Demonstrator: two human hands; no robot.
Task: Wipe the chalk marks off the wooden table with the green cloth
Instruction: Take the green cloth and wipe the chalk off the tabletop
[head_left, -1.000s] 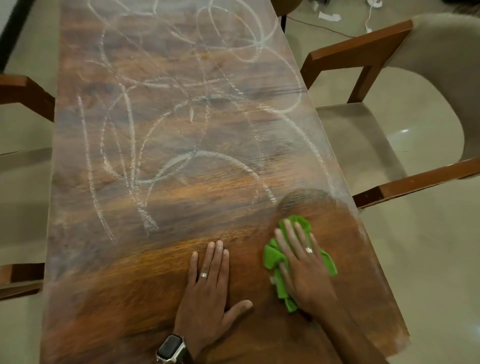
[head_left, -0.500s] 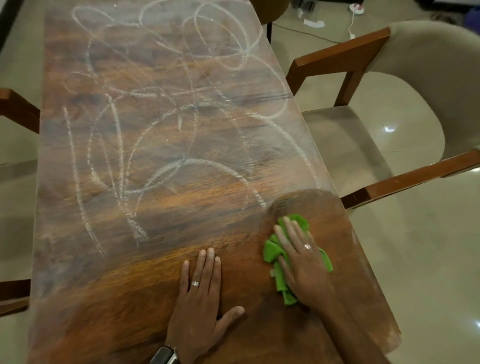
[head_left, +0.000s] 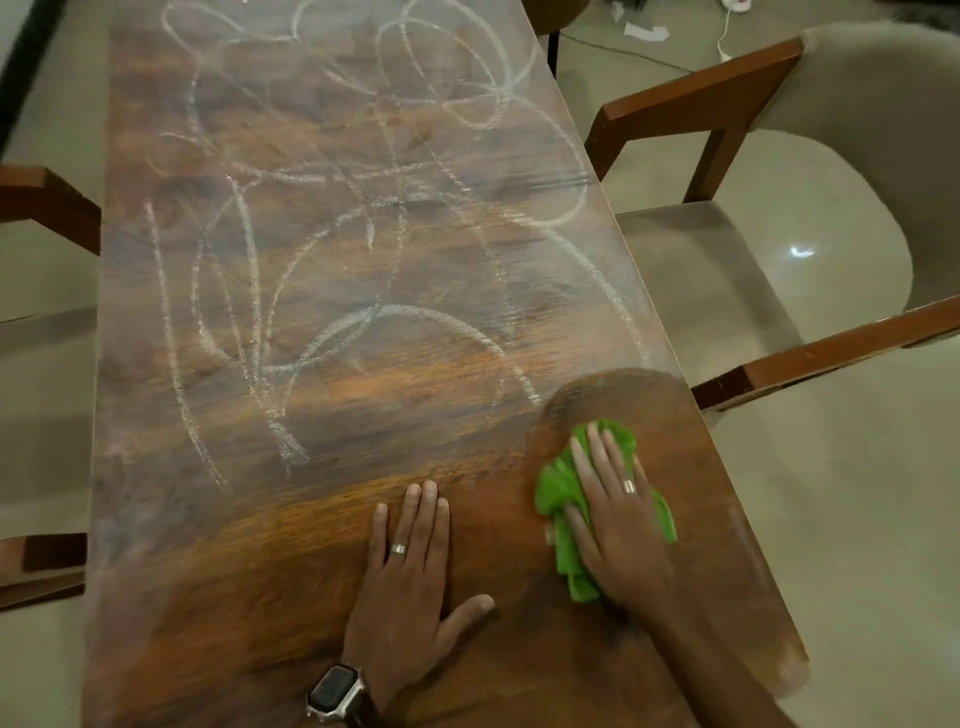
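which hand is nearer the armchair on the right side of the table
Right. The right hand presses the green cloth flat near the table edge that faces the armchair. The left hand lies flat further in, toward mid-table.

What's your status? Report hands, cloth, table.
Right hand flat on green cloth. Left hand flat on wooden table. Chalk marks remain ahead. Nothing blocking.

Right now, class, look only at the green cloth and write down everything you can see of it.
The green cloth is bright green, looks like soft fabric, and is bunched into folds rather than spread flat. It lies on the wooden table near its right edge, at the edge of a cleaner, darker patch. The right hand presses on it with straight fingers, hiding its middle; green shows past the fingertips and along both sides of the hand. The left hand lies flat beside it, not touching.
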